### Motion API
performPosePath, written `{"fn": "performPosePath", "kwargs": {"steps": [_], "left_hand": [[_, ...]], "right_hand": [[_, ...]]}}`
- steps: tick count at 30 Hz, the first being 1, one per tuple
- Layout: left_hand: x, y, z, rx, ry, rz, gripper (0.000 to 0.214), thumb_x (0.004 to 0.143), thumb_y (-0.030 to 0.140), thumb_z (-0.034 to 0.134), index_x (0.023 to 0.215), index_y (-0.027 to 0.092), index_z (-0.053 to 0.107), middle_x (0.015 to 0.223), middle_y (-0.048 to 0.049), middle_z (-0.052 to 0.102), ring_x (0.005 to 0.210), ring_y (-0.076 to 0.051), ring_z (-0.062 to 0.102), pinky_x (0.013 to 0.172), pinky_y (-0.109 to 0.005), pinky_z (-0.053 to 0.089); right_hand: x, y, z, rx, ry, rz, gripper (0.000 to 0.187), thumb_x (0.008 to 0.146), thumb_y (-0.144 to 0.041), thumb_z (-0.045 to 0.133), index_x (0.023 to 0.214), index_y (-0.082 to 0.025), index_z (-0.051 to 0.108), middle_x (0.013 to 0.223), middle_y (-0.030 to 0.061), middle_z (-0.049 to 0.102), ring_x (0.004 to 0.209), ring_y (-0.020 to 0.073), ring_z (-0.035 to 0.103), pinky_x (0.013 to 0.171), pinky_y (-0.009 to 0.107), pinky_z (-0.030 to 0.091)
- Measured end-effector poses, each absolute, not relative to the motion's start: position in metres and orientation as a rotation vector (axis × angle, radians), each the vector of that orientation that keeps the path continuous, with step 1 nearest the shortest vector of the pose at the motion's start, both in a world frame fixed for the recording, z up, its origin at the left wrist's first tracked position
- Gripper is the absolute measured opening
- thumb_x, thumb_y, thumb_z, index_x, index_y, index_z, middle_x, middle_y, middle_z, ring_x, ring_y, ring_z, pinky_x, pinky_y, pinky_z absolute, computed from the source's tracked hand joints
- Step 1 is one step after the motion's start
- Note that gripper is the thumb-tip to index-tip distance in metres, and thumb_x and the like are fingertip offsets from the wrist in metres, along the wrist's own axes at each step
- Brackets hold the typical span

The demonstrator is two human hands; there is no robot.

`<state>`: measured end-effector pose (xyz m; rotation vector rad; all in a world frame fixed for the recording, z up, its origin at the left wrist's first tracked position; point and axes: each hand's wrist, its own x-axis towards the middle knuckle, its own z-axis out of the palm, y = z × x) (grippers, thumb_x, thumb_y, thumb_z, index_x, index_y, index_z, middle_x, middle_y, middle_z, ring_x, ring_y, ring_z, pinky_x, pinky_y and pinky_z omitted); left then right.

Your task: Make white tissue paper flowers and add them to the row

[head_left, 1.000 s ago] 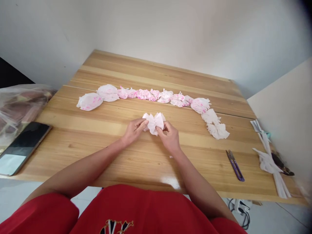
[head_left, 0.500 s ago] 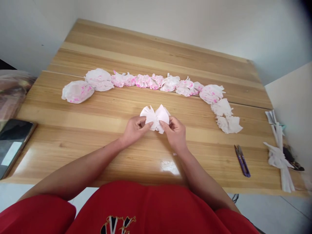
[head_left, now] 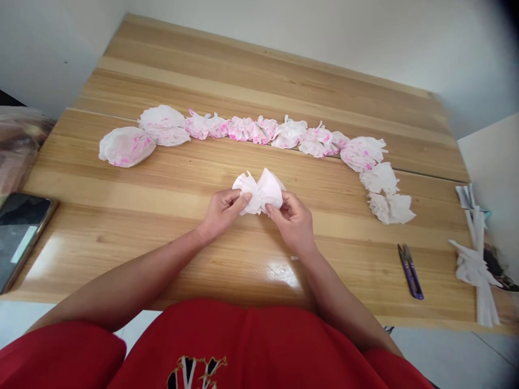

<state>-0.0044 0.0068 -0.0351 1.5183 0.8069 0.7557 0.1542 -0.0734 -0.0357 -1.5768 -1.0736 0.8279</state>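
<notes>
A white, bow-shaped paper flower [head_left: 259, 192], pleated and pinched in at its middle, is held between my hands above the table. My left hand [head_left: 224, 212] pinches its left fan between thumb and fingers. On the other side, my right hand [head_left: 295, 219] grips the right fan, with the thumb in front and the fingers behind. Beyond them, a curved row of white and pink-spotted paper flowers [head_left: 243, 128] lies across the table. At the row's right end sits a plain white paper flower [head_left: 391, 208].
Purple-handled thread snips [head_left: 411, 274] lie at the right. Near the right edge are tied white paper strips [head_left: 474, 265] with dark items behind. A phone [head_left: 22, 232] rests at the left edge of the wooden table [head_left: 162, 183], beside a plastic bag [head_left: 18, 146].
The view has shifted slightly. My left thumb has moved a little up and outward on the paper flower, whose fans stand slightly more spread. Both hands keep their hold.
</notes>
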Motion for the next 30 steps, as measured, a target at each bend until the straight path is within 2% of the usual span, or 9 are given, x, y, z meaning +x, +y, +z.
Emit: {"fn": "performPosePath", "kwargs": {"steps": [5,8,12,15,18,21,25,27,30], "left_hand": [[-0.005,0.008,-0.034,1.589,0.774,0.746,0.049,0.089,0.052,0.046,0.059,0.013,0.053,0.057,0.0009,0.045,0.057,-0.009,0.04,0.055,-0.022,0.032],[-0.004,0.007,-0.036,1.714,0.789,0.737,0.044,0.084,0.051,0.055,0.062,0.013,0.056,0.057,0.001,0.048,0.056,-0.01,0.041,0.054,-0.022,0.032],[-0.001,0.005,-0.042,1.82,0.858,0.742,0.023,0.077,0.036,0.063,0.075,0.013,0.062,0.067,-0.0009,0.06,0.06,-0.011,0.047,0.057,-0.021,0.036],[0.0,0.005,-0.046,1.902,0.82,0.755,0.011,0.077,0.021,0.057,0.081,0.014,0.063,0.07,-0.0011,0.062,0.063,-0.012,0.05,0.06,-0.022,0.039],[-0.001,0.007,-0.045,1.901,0.741,0.76,0.012,0.077,0.016,0.05,0.078,0.014,0.062,0.069,-0.001,0.06,0.064,-0.012,0.051,0.062,-0.023,0.039],[-0.004,0.008,-0.038,1.858,0.697,0.766,0.014,0.082,0.023,0.051,0.076,0.014,0.06,0.068,-0.0007,0.057,0.065,-0.012,0.05,0.062,-0.023,0.038],[-0.005,0.009,-0.033,1.84,0.709,0.802,0.033,0.085,0.045,0.053,0.076,0.014,0.06,0.067,-0.0007,0.055,0.064,-0.012,0.046,0.06,-0.024,0.035],[-0.004,0.008,-0.035,1.823,0.732,0.819,0.035,0.085,0.048,0.055,0.076,0.014,0.06,0.066,-0.0002,0.054,0.063,-0.012,0.044,0.059,-0.023,0.034],[-0.003,0.005,-0.041,1.789,0.83,0.81,0.036,0.085,0.045,0.056,0.065,0.014,0.055,0.058,0.002,0.047,0.056,-0.01,0.038,0.053,-0.022,0.029]], "right_hand": [[0.155,-0.071,-0.028,-1.524,-1.048,0.864,0.024,0.08,-0.033,0.064,0.102,-0.022,0.064,0.086,0.0003,0.068,0.074,0.0139,0.059,0.069,0.027,0.05],[0.152,-0.073,-0.027,-1.579,-1.118,0.801,0.023,0.081,-0.033,0.064,0.1,-0.022,0.066,0.083,-0.0003,0.068,0.07,0.0134,0.058,0.066,0.026,0.048],[0.151,-0.075,-0.031,-1.619,-1.155,0.715,0.021,0.081,-0.032,0.062,0.1,-0.022,0.067,0.083,0.0002,0.068,0.069,0.0132,0.057,0.065,0.026,0.047],[0.153,-0.074,-0.034,-1.621,-1.138,0.7,0.022,0.082,-0.031,0.061,0.101,-0.022,0.067,0.085,0.0003,0.067,0.069,0.0131,0.055,0.065,0.026,0.045],[0.155,-0.073,-0.034,-1.632,-1.131,0.716,0.019,0.083,-0.028,0.058,0.098,-0.021,0.067,0.082,-0.0003,0.066,0.067,0.0129,0.054,0.064,0.026,0.044],[0.156,-0.074,-0.033,-1.66,-1.166,0.709,0.017,0.084,-0.026,0.055,0.096,-0.021,0.067,0.08,-0.0003,0.065,0.066,0.0131,0.053,0.063,0.026,0.044],[0.154,-0.076,-0.032,-1.664,-1.286,0.614,0.016,0.087,-0.025,0.052,0.094,-0.022,0.067,0.081,0.0001,0.065,0.068,0.0138,0.054,0.064,0.027,0.044],[0.152,-0.076,-0.03,-1.652,-1.364,0.559,0.016,0.087,-0.024,0.052,0.095,-0.023,0.067,0.083,0.0008,0.065,0.07,0.0143,0.055,0.065,0.027,0.045],[0.15,-0.077,-0.028,-1.624,-1.456,0.517,0.016,0.086,-0.025,0.055,0.097,-0.022,0.067,0.084,0.0013,0.064,0.072,0.0145,0.055,0.068,0.028,0.045]]}}
